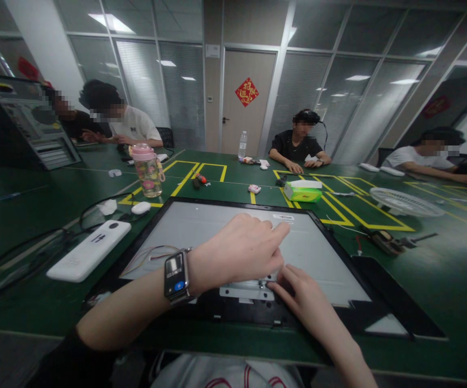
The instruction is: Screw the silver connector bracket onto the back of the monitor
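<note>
A flat display panel [201, 226] with a black frame lies face down on the green table in front of me. My left hand [241, 250], with a smartwatch [175, 275] on the wrist, rests on the panel with fingers curled and the index finger stretched toward the right. My right hand [298, 293] sits just below it, fingertips pinched at a small silver metal bracket [246, 291] near the panel's front edge. What the fingertips grip is hidden. Thin coloured wires [148, 254] run along the panel's left side.
A white power bank [90, 249] and black cables lie to the left, a pink-lidded bottle [147, 170] behind them. A green tissue pack [302, 191], a white fan [403, 202] and small parts lie to the right. Several other people sit around the table's far side.
</note>
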The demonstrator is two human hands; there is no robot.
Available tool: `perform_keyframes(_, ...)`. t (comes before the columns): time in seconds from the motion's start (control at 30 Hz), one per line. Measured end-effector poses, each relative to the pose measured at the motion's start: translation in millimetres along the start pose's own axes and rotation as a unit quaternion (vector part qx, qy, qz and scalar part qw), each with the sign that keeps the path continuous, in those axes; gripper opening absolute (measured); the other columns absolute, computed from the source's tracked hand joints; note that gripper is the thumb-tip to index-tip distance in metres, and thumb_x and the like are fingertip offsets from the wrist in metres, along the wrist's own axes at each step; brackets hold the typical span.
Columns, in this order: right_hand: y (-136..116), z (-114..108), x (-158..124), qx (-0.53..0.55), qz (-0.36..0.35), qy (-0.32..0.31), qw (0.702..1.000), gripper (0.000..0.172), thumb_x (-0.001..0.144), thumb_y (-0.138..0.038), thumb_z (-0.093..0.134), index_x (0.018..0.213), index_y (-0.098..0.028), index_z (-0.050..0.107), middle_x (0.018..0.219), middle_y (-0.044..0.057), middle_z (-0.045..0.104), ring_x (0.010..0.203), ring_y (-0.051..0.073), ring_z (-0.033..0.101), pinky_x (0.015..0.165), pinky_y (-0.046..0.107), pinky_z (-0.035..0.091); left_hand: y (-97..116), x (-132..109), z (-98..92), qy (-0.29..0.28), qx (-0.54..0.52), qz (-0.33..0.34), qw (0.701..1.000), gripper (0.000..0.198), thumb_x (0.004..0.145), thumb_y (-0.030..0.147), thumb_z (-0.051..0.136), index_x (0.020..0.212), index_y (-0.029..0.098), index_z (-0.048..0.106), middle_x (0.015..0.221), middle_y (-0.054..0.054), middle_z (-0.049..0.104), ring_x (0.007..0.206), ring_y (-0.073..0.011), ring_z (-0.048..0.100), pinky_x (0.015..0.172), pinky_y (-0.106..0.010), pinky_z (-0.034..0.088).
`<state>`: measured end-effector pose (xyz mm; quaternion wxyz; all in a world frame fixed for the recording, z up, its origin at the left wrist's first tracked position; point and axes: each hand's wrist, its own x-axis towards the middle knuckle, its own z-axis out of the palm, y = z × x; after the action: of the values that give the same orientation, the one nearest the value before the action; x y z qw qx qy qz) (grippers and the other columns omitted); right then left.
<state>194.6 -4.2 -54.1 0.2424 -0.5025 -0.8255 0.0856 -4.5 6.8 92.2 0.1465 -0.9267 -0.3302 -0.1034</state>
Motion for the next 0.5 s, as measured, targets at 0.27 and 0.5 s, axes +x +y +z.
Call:
perform_keyframes(0.27, -1.4, -1.2, 0.8, -0.012, 0.010, -0.018, 1.000, 0.018, 0.093, -0.029, 0.058, 0.078, -0.021, 0.054, 0.079, 0.003, 0.062, 0.073, 0.021, 0.059, 0.067, 0.031, 0.045, 1.4, -2.3, -5.1, -0.006, -0.014, 0.007, 1.000, 0.016, 0.085, 0.019, 0.045, 0.100, 0.016, 0.051, 0.097, -0.008, 0.060, 0.073, -0.0203, 0.058, 0.058, -0.033, 0.042)
perform_keyframes(0.5, -1.1, -0.8, 0.8, -0.016, 0.013, -0.012, 1.000, 0.020, 0.093, -0.027, 0.059, 0.075, -0.021, 0.052, 0.078, 0.002, 0.062, 0.072, 0.021, 0.059, 0.067, 0.031, 0.044, -2.8, -1.7, 0.4, -0.007, -0.071, 0.049, 0.996, 0.010, 0.094, 0.027, 0.049, 0.098, 0.017, 0.049, 0.090, -0.003, 0.064, 0.070, -0.0182, 0.061, 0.056, -0.031, 0.036)
